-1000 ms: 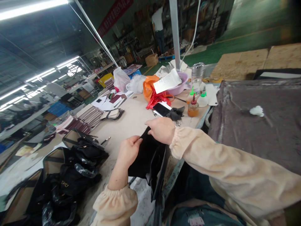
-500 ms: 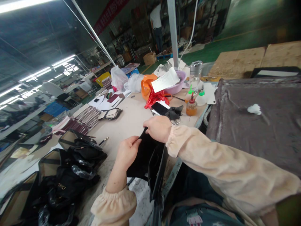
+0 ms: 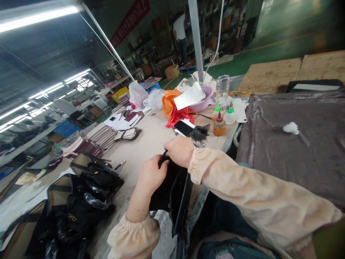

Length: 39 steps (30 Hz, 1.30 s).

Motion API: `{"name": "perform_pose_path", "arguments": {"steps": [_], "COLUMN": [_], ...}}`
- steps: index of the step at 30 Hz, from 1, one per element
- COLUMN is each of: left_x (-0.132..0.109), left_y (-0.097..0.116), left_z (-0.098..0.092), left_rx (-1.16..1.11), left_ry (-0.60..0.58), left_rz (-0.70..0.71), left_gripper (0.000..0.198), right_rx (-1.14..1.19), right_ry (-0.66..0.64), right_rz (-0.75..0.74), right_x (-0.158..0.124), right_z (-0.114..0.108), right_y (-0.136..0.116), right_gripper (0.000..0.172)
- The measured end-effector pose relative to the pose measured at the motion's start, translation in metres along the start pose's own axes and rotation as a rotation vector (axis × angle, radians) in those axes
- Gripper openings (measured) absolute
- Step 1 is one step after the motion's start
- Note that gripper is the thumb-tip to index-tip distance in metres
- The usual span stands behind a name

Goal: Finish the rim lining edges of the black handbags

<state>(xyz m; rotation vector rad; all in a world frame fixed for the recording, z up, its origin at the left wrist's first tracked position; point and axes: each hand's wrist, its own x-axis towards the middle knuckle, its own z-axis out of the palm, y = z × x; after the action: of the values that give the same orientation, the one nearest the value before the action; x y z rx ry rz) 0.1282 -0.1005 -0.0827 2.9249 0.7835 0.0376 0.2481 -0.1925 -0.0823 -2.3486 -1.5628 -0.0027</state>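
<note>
Both my hands grip a black bag piece (image 3: 172, 190) at the near edge of the tan worktable (image 3: 145, 144). My left hand (image 3: 152, 174) is closed on its upper left edge. My right hand (image 3: 179, 151) is closed on the top, fingers curled over a narrow black strap end. The black material hangs down over the table edge toward my lap. Cream sleeve covers are on both my forearms.
A heap of black bags (image 3: 78, 201) lies at the left. Stacked dark card pieces (image 3: 102, 135), a phone (image 3: 183, 127), scissors (image 3: 201, 142), glue bottles (image 3: 219, 124), a pink basin (image 3: 201, 100) and plastic bags crowd the far end. A grey covered surface (image 3: 293, 144) is at the right. A person stands far off.
My two hands have drawn closer together on the black piece, the left one shifting up and right toward the right hand. The view has shifted slightly.
</note>
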Motion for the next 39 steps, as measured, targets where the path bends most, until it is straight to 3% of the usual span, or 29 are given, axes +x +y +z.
{"name": "perform_pose_path", "arguments": {"steps": [7, 10, 13, 19, 23, 26, 28, 31, 34, 36, 39], "left_x": [0.011, 0.012, 0.013, 0.016, 0.020, 0.025, 0.030, 0.036, 0.038, 0.037, 0.035], "left_y": [0.000, -0.001, -0.002, -0.004, -0.005, -0.007, -0.007, -0.007, -0.008, -0.010, -0.016], "left_z": [0.009, 0.011, 0.012, 0.013, 0.008, 0.000, -0.004, -0.007, -0.005, -0.004, -0.002], "left_rx": [0.136, 0.181, 0.201, 0.204, 0.164, 0.121, 0.094, 0.068, 0.046, 0.024, -0.035], "left_ry": [0.075, 0.097, 0.103, 0.073, 0.010, -0.042, -0.060, -0.064, -0.052, -0.039, -0.023], "left_rz": [-0.035, -0.073, -0.096, -0.111, -0.100, -0.072, -0.042, -0.009, -0.001, -0.018, -0.088], "left_gripper": [0.030, 0.028, 0.030, 0.032, 0.032, 0.030, 0.027, 0.025, 0.025, 0.026, 0.027], "right_rx": [0.106, 0.314, 0.538, 0.654, 0.625, 0.394, 0.223, 0.070, -0.021, -0.066, -0.036], "right_ry": [0.090, 0.188, 0.329, 0.458, 0.303, 0.121, 0.092, 0.091, 0.073, 0.049, 0.016], "right_rz": [-0.029, -0.126, -0.131, 0.009, -0.150, -0.397, -0.501, -0.491, -0.435, -0.384, -0.246], "right_x": [-0.002, -0.011, -0.030, -0.094, -0.134, -0.153, -0.159, -0.161, -0.158, -0.158, -0.165], "right_z": [0.008, 0.009, 0.014, 0.029, 0.030, 0.035, 0.046, 0.067, 0.080, 0.076, 0.056], "right_y": [0.007, 0.014, 0.023, 0.027, -0.001, -0.032, -0.051, -0.074, -0.086, -0.086, -0.072], "right_gripper": [0.020, 0.040, 0.048, 0.031, 0.036, 0.042, 0.047, 0.042, 0.024, 0.016, 0.028]}}
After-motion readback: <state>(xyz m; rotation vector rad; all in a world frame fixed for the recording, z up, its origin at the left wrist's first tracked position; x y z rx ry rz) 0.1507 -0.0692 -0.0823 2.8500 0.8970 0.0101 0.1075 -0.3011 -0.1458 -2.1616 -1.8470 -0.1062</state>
